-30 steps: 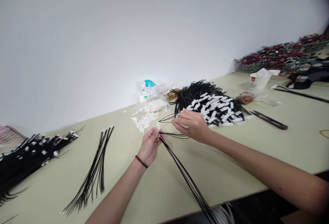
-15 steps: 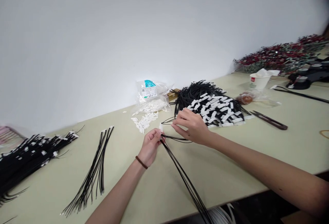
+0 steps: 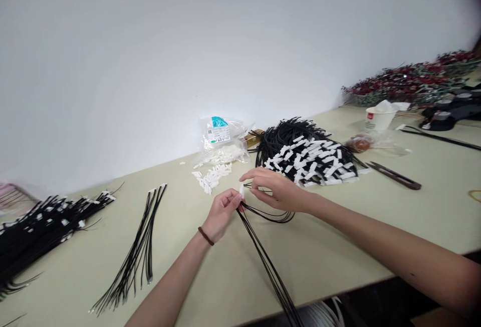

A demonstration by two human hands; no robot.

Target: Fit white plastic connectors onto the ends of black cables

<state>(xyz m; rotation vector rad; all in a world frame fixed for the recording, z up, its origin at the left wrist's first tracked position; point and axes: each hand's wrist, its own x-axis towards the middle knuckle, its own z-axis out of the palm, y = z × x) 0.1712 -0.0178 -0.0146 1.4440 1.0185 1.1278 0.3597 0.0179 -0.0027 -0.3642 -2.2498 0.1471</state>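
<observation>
My left hand (image 3: 222, 213) pinches a small white connector (image 3: 241, 190) and a bundle of thin black wires (image 3: 267, 262) that trails down over the table's front edge. My right hand (image 3: 273, 188) is closed in a pinch on the end of one black wire right at the connector, and that wire bows out in a loop (image 3: 280, 215) below it. Both hands meet fingertip to fingertip above the pale green table (image 3: 338, 237).
Behind the hands lie loose white connectors (image 3: 211, 176), a plastic bag of them (image 3: 222, 139) and a heap of black wires with white ends (image 3: 308, 152). More wire bundles lie at left (image 3: 141, 247) and far left (image 3: 41, 229). Scissors (image 3: 394, 175), a paper cup (image 3: 378, 116) and red-green wires (image 3: 409, 79) sit right.
My right hand has moved left and down toward my left hand, bringing the wire end to the connector. The wire it holds now bows into a loop. The left hand shifted slightly right.
</observation>
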